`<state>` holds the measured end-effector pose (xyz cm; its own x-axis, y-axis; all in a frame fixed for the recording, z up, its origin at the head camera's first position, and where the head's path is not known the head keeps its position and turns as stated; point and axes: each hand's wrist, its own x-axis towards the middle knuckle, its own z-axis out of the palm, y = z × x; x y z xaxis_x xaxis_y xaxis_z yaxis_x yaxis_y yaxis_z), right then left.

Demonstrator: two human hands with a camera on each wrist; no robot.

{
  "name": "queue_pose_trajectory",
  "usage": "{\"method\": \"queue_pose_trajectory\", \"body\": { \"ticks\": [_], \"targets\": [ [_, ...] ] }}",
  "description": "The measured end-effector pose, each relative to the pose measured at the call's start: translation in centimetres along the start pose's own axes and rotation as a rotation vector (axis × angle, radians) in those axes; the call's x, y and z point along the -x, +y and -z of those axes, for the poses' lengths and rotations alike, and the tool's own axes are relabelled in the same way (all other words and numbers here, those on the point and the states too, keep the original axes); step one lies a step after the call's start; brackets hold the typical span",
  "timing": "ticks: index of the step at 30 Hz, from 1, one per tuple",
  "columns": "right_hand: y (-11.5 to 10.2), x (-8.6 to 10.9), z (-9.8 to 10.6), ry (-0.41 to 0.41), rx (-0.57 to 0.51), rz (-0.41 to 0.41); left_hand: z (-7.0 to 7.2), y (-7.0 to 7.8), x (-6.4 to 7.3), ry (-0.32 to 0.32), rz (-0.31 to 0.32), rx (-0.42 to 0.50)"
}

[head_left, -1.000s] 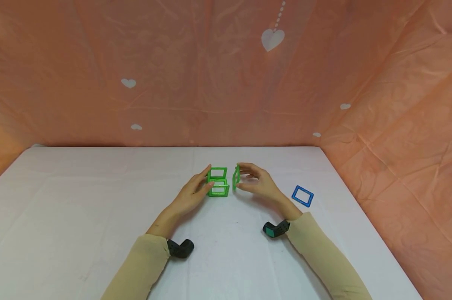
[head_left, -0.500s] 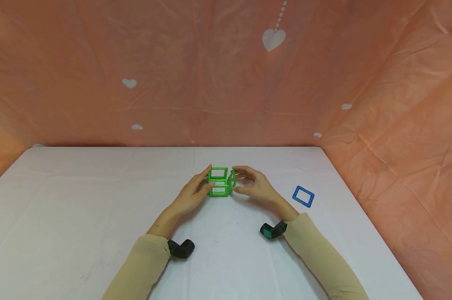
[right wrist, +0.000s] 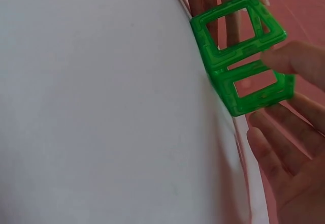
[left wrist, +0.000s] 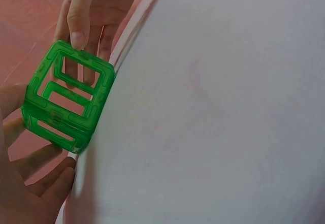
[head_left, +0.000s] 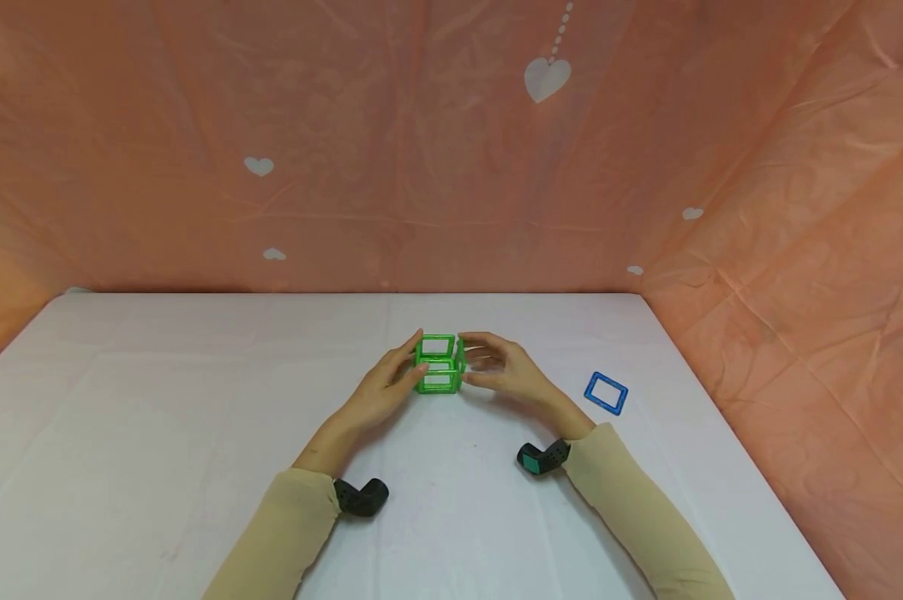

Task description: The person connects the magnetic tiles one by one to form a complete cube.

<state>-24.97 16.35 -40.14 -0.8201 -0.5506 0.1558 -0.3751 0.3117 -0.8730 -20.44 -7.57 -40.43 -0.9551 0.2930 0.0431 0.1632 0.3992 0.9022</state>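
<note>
A small open box of green magnetic tiles (head_left: 438, 391) stands on the white table, its square window frames joined at the edges. My left hand (head_left: 376, 390) holds it from the left, thumb at the near corner and a finger at the far one. On the right side, my right hand (head_left: 517, 369) pinches a green magnetic tile (right wrist: 249, 103) between thumb and fingers. This tile lies against the box's right edges, with a narrow wedge-shaped gap showing in the right wrist view. The box's top looks open in the head view.
A blue square magnetic tile (head_left: 606, 393) lies flat on the white table (head_left: 197, 433), to the right of my right hand. Behind the table hangs an orange curtain (head_left: 391, 167) with pale hearts, and it continues along the right side.
My right hand has moved left, bringing the held green tile from apart from the box, through a tilted touch, to nearly flush with its right side. My left hand has stayed still.
</note>
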Motion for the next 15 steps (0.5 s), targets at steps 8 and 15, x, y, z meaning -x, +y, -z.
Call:
{"method": "queue_pose_trajectory", "body": {
  "ticks": [8, 15],
  "targets": [
    [-0.25, -0.09, 0.21, -0.028, 0.007, 0.018, 0.00, 0.21, -0.02, -0.004, -0.009, -0.020],
    [-0.72, -0.10, -0.01, -0.037, 0.018, 0.018, -0.07, 0.18, 0.04, 0.003, 0.021, -0.014]
  ]
}}
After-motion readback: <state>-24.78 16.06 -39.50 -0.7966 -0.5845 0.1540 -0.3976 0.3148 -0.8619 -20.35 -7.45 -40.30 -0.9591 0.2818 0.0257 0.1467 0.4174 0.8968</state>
